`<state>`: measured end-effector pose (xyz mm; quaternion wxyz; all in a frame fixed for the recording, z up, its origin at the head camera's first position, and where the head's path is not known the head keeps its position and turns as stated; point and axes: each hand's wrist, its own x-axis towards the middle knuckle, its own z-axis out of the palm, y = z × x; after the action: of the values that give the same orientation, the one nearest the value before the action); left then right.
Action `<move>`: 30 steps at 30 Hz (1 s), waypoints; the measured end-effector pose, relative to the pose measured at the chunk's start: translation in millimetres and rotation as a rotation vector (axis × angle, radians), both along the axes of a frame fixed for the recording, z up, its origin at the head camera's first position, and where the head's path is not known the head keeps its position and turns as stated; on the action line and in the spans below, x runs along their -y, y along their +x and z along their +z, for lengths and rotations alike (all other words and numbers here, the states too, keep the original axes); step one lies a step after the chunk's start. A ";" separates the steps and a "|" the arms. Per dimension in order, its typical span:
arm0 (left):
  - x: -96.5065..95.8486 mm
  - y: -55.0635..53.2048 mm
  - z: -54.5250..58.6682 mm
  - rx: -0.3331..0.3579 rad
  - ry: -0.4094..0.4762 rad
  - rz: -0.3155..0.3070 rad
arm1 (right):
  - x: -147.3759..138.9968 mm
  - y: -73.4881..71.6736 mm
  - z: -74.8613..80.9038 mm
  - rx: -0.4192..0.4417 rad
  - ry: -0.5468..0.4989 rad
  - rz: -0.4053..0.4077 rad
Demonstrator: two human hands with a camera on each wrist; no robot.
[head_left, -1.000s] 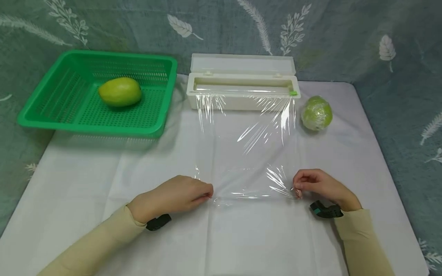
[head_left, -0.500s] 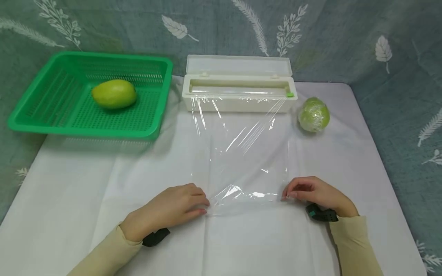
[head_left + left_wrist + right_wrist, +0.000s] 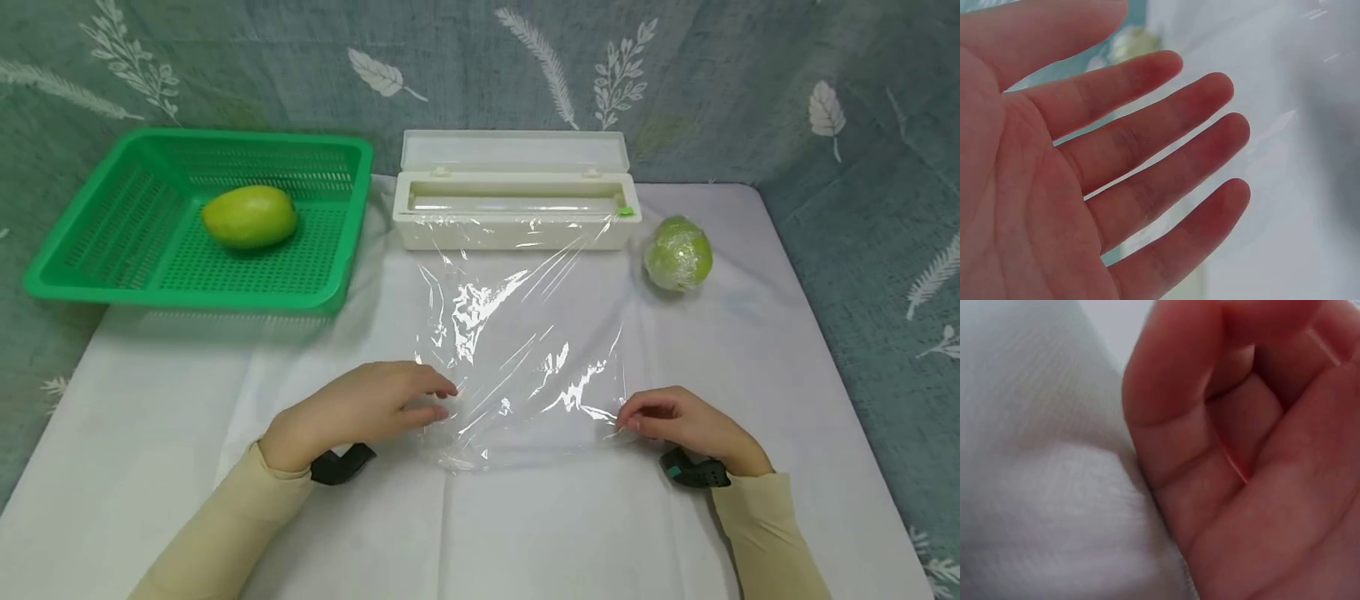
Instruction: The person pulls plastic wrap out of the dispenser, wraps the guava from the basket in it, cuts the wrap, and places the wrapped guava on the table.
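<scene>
A sheet of clear plastic wrap stretches from the white dispenser box down the table, creased and shiny. My left hand hovers at the sheet's left edge; in the left wrist view its fingers are spread and nearly straight, holding nothing. My right hand pinches the near right corner of the wrap between thumb and fingertips. In the right wrist view the right hand's fingers are curled, and the wrap itself cannot be made out there. The box lid stands raised at the back.
A green plastic basket with a yellow-green mango inside stands at the back left. Right of the box sits a round green fruit covered in wrap. A small green slider is at the box's right end. Patterned cloth hangs behind.
My left hand has let go of the wrap's near left corner and moved a little up from it. The sheet has slackened and wrinkled. The right hand keeps its pinch, shifted slightly left.
</scene>
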<state>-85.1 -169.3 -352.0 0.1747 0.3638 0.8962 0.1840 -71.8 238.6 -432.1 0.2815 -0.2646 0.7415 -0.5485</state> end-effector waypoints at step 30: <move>121.0 -60.9 83.0 0.078 0.953 0.600 | 5.7 -2.4 -6.4 0.158 -0.122 0.020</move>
<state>-146.0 -290.3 -269.0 -0.0357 0.1244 0.7711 0.6234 -74.1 232.8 -438.4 0.3280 -0.2447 0.6795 -0.6090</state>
